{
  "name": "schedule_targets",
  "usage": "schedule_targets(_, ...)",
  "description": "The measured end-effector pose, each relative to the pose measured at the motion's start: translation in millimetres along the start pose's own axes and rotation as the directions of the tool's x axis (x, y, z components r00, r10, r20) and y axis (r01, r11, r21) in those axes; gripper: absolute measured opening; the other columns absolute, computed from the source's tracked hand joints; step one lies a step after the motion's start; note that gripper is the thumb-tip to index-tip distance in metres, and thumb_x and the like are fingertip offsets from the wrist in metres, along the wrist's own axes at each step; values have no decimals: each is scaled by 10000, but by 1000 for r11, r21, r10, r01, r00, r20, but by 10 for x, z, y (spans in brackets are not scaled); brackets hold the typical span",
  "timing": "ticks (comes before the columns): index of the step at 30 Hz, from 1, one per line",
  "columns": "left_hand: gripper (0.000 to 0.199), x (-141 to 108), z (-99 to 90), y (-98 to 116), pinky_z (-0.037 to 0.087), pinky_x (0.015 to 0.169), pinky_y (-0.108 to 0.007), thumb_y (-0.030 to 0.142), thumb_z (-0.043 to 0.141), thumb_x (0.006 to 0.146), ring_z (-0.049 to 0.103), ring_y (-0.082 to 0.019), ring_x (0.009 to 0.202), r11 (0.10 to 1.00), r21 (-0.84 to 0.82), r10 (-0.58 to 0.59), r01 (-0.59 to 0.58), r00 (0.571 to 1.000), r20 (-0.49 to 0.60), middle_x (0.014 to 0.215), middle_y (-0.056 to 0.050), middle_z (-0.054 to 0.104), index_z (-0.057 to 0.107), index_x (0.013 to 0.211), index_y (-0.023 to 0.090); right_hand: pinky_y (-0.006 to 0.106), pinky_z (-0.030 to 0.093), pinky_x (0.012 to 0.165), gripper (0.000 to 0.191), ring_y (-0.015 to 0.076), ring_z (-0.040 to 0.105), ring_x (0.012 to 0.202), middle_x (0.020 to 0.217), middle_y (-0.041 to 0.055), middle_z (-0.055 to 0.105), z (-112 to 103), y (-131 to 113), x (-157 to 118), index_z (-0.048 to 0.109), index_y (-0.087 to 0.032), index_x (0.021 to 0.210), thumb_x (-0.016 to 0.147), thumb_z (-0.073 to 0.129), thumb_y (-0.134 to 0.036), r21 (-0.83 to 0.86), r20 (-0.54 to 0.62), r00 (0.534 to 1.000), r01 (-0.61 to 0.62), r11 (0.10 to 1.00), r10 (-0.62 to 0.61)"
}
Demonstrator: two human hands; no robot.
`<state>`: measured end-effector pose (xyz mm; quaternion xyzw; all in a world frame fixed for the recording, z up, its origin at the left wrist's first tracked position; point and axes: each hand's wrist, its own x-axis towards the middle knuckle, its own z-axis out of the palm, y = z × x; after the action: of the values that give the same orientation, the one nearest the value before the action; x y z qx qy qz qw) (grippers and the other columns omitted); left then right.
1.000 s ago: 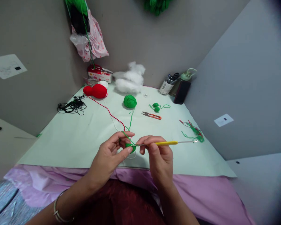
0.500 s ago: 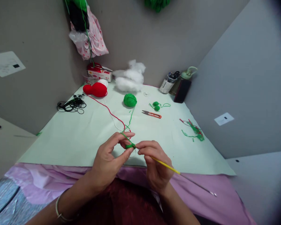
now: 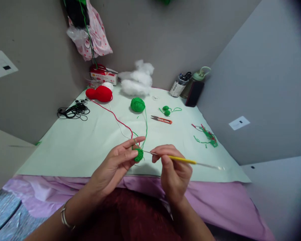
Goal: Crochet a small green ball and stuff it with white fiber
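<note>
Between thumb and fingers, my left hand (image 3: 117,160) pinches a small round green crochet piece (image 3: 138,155). Green yarn runs over its raised index finger and back toward a green yarn ball (image 3: 137,105). My right hand (image 3: 174,167) is closed around a crochet hook (image 3: 182,159) with a yellow grip, held like a pen. The hook's thin metal tip points left and reaches the edge of the green piece; whether it sits inside a stitch I cannot tell. Red yarn (image 3: 117,119) and a thin white thread end close to my left fingertips.
Orange-handled thread snips (image 3: 161,119) and two small green pieces (image 3: 166,110) lie beyond my right hand. White stuffing (image 3: 136,83), a red yarn ball (image 3: 100,94) and a boxed item (image 3: 104,78) stand at the back. Black cords (image 3: 75,110) lie left, yarn scraps (image 3: 207,136) right.
My left hand has turned the green piece so its round face shows. My right hand has moved right, and the hook lies flatter. The yarn to the ball hangs further right.
</note>
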<state>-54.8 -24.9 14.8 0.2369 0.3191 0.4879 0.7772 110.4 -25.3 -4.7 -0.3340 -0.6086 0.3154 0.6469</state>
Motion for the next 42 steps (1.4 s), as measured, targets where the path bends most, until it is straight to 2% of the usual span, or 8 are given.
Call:
schedule_targets(4, 422, -2, 14, -48, 482, 904, -252, 294, 850, 831, 646, -161, 993, 986, 138, 91, -93, 996, 23, 1003, -29, 700, 768, 1239, 222, 321, 545, 698, 168, 156, 647, 750, 899, 26, 725, 30, 9, 55, 763, -262, 967, 1030, 609, -286, 229, 42, 983, -185, 956, 180)
schedule_targets(9, 457, 16, 46, -116, 496, 953, -295, 287, 852, 837, 657, -159, 979, 952, 239, 191, -193, 981, 31, 955, -2, 681, 729, 1276, 261, 316, 563, 760, 153, 173, 681, 873, 918, 37, 737, 68, 45, 21, 786, -262, 981, 1014, 636, -261, 176, 56, 988, -152, 973, 144)
schedule_targets(15, 424, 36, -14, -39, 487, 796, -262, 266, 796, 825, 599, -144, 843, 997, 82, -3, -7, 993, 120, 941, -33, 671, 762, 1245, 214, 293, 548, 621, 208, 132, 602, 631, 769, 7, 660, -18, 18, 146, 726, -217, 872, 972, 683, -394, 336, 30, 944, -319, 886, 328)
schedule_targets(18, 392, 42, -34, -48, 475, 740, -239, 265, 814, 801, 571, -128, 792, 999, 53, -10, 2, 989, 149, 913, -27, 666, 791, 1188, 213, 269, 519, 579, 235, 119, 558, 584, 705, -16, 619, -43, 14, 179, 701, -226, 847, 968, 683, -426, 378, 71, 920, -382, 843, 385)
schedule_targets(23, 439, 17, -20, -140, 484, 999, -281, 246, 840, 847, 655, -175, 1079, 959, 223, 150, -177, 980, 132, 1111, -28, 748, 747, 1274, 292, 316, 557, 710, 159, 168, 675, 790, 906, 35, 749, 24, 8, 90, 774, -261, 956, 1002, 654, -354, 251, 102, 969, -244, 937, 225)
schedule_targets(26, 385, -1, -50, -163, 493, 1017, -300, 303, 777, 924, 651, -191, 1132, 920, 316, 195, -233, 970, 146, 1170, -33, 740, 733, 1306, 310, 333, 556, 798, 161, 192, 701, 938, 964, 42, 785, 41, 5, 52, 804, -286, 1015, 1013, 643, -278, 130, 66, 990, -129, 983, 122)
schedule_targets(31, 405, 2, -100, -137, 514, 1007, -346, 325, 772, 925, 691, -208, 1056, 926, 314, 168, -208, 974, 149, 1080, -36, 708, 721, 1326, 291, 297, 529, 682, 159, 141, 645, 739, 939, 27, 767, -5, 57, 49, 789, -266, 998, 1020, 634, -289, 224, 50, 971, -239, 945, 233)
schedule_targets(42, 414, -8, -86, -90, 487, 886, -273, 250, 851, 837, 609, -143, 921, 883, 401, 232, -242, 970, 76, 902, 8, 642, 753, 1239, 270, 264, 540, 661, 194, 120, 670, 701, 881, 18, 761, -15, 15, 82, 751, -235, 950, 1034, 615, -344, 369, 99, 939, -341, 865, 328)
